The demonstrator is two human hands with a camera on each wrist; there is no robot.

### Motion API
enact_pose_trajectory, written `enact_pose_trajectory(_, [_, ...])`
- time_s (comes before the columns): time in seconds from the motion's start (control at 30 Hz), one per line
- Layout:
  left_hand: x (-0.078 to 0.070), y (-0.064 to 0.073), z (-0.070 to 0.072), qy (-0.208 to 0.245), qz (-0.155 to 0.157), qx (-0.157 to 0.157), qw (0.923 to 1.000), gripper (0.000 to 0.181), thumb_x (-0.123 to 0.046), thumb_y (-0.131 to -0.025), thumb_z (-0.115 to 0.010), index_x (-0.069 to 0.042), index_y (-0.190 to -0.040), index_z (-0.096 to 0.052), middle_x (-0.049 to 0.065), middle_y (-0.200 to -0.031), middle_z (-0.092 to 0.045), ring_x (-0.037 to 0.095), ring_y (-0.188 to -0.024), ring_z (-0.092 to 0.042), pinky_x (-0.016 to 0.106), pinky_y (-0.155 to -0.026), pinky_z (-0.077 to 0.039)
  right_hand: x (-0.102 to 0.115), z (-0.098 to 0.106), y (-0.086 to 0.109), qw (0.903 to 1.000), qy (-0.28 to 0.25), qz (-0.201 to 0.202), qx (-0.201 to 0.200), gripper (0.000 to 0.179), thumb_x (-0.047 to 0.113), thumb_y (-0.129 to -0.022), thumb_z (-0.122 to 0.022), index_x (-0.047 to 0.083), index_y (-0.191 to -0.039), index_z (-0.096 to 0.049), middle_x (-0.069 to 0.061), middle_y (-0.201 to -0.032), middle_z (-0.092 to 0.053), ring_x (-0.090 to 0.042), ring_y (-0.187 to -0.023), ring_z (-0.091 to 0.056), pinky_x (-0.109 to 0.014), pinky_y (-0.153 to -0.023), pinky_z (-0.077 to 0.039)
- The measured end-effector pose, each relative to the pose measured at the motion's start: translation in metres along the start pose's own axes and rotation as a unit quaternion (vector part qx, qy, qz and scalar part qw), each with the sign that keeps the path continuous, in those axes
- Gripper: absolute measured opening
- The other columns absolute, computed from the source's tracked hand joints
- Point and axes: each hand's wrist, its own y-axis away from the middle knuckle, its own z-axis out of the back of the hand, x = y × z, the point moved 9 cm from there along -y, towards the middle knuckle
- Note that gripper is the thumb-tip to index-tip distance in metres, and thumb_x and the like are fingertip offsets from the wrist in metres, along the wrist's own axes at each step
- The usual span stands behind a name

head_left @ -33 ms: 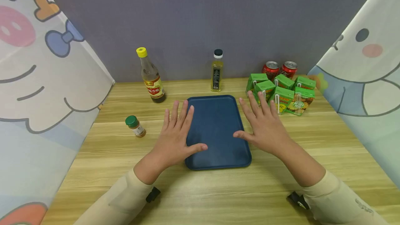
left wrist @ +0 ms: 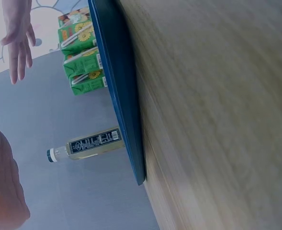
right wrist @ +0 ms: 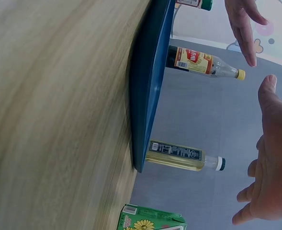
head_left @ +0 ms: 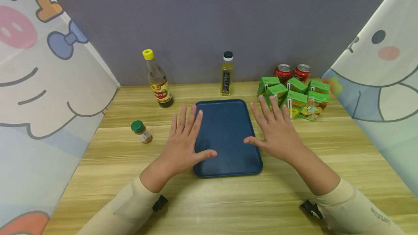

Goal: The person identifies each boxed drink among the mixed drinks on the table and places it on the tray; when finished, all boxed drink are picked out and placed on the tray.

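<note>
A dark blue rectangular tray (head_left: pixel 225 137) lies in the middle of the wooden table. My left hand (head_left: pixel 183 144) hovers above its left side, palm down, fingers straight and spread. Over the tray's right edge my right hand (head_left: pixel 277 133) is held the same way, thumb pointing inward. Both hands hold nothing, and the wrist views show them raised well above the tray's rim. Right of the tray, several green juice boxes (head_left: pixel 294 100) stand in a cluster, partly overlapped by my right fingertips in the head view. A small spice jar (head_left: pixel 142 132) with a green lid stands left of my left hand.
A sauce bottle (head_left: pixel 160 82) with a yellow cap stands at the back left. An oil bottle (head_left: pixel 226 75) with a dark cap is behind the tray. Two red cans (head_left: pixel 302 72) stand behind the juice boxes. A grey partition (head_left: pixel 196 21) closes off the back.
</note>
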Motion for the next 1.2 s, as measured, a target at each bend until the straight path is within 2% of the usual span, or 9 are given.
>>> enact_pose_trajectory(0.27, [-0.006,-0.003,-0.004,0.004,-0.006,0.02,0.9998,0.115,-0.09,-0.079,-0.029,-0.017,-0.157,0.012,0.004,-0.163,0.024,0.03,-0.149,0.024,0.055,-0.119,0.01,-0.007,0.003,0.001,0.9999,0.002,-0.011,0.002,0.105,0.079,-0.084,-0.045,0.023,-0.159,0.002,-0.008,-0.165,0.012,-0.034,-0.15,0.015,-0.067,-0.116,-0.003])
enact_pose_trajectory(0.37, [-0.005,-0.003,-0.006,0.036,0.0,0.036,0.9987,0.114,-0.086,-0.081,-0.037,-0.019,-0.157,0.015,0.002,-0.162,0.026,0.029,-0.149,0.025,0.056,-0.119,0.008,-0.013,0.007,0.001,0.9997,-0.014,-0.021,0.005,0.105,0.075,-0.085,-0.049,0.022,-0.159,0.003,-0.009,-0.165,0.012,-0.034,-0.151,0.014,-0.064,-0.117,-0.001])
enact_pose_trajectory(0.43, [-0.001,-0.003,-0.01,0.08,0.012,0.053,0.9953,0.112,-0.083,-0.082,-0.043,-0.023,-0.155,0.019,-0.002,-0.162,0.028,0.026,-0.149,0.026,0.057,-0.12,0.003,-0.021,0.011,0.001,0.9989,-0.035,-0.032,0.005,0.105,0.072,-0.086,-0.052,0.021,-0.159,0.003,-0.01,-0.166,0.01,-0.035,-0.151,0.01,-0.063,-0.118,-0.005])
enact_pose_trajectory(0.53, [0.006,-0.002,-0.017,0.173,0.036,0.079,0.981,0.11,-0.077,-0.084,-0.05,-0.03,-0.153,0.022,-0.01,-0.16,0.03,0.019,-0.148,0.027,0.06,-0.119,-0.007,-0.04,0.02,0.0,0.9935,-0.094,-0.064,0.001,0.102,0.066,-0.088,-0.058,0.02,-0.16,0.0,-0.011,-0.166,0.003,-0.038,-0.151,-0.001,-0.064,-0.116,-0.014])
enact_pose_trajectory(0.67, [0.015,0.002,-0.027,0.282,0.077,0.107,0.9502,0.114,-0.072,-0.081,-0.062,-0.038,-0.151,0.022,-0.017,-0.159,0.028,0.014,-0.149,0.021,0.062,-0.117,-0.015,-0.076,0.035,-0.001,0.9747,-0.187,-0.12,-0.019,0.095,0.057,-0.09,-0.062,0.019,-0.159,-0.01,-0.015,-0.164,-0.015,-0.044,-0.147,-0.02,-0.068,-0.11,-0.023])
enact_pose_trajectory(0.8, [0.022,0.008,-0.037,0.344,0.116,0.141,0.9212,0.124,-0.065,-0.074,-0.074,-0.04,-0.151,0.02,-0.012,-0.162,0.022,0.021,-0.152,0.006,0.06,-0.117,-0.017,-0.117,0.042,0.003,0.9472,-0.27,-0.17,-0.032,0.087,0.048,-0.094,-0.061,0.015,-0.159,-0.013,-0.023,-0.159,-0.023,-0.049,-0.142,-0.026,-0.071,-0.104,-0.026])
enact_pose_trajectory(0.9, [0.027,0.015,-0.045,0.368,0.15,0.173,0.9014,0.129,-0.058,-0.073,-0.08,-0.036,-0.153,0.019,-0.006,-0.164,0.017,0.025,-0.152,-0.004,0.058,-0.117,-0.02,-0.147,0.043,0.01,0.9301,-0.304,-0.202,-0.04,0.084,0.044,-0.097,-0.058,0.013,-0.158,-0.011,-0.025,-0.159,-0.02,-0.05,-0.142,-0.024,-0.072,-0.1,-0.028])
enact_pose_trajectory(1.03, [0.033,0.026,-0.056,0.359,0.185,0.211,0.8902,0.134,-0.054,-0.07,-0.084,-0.027,-0.156,0.015,-0.001,-0.165,0.01,0.027,-0.151,-0.009,0.054,-0.118,-0.022,-0.186,0.038,0.021,0.9207,-0.309,-0.232,-0.056,0.082,0.044,-0.098,-0.056,0.008,-0.157,-0.012,-0.023,-0.16,-0.018,-0.051,-0.141,-0.023,-0.072,-0.1,-0.028])
enact_pose_trajectory(1.2, [0.035,0.036,-0.066,0.318,0.196,0.246,0.8944,0.136,-0.056,-0.067,-0.085,-0.016,-0.158,0.008,0.007,-0.165,-0.002,0.027,-0.15,-0.016,0.049,-0.118,-0.025,-0.223,0.019,0.035,0.9064,-0.319,-0.274,-0.043,0.086,0.048,-0.096,-0.055,0.005,-0.157,-0.013,-0.025,-0.16,-0.018,-0.052,-0.142,-0.022,-0.072,-0.103,-0.026])
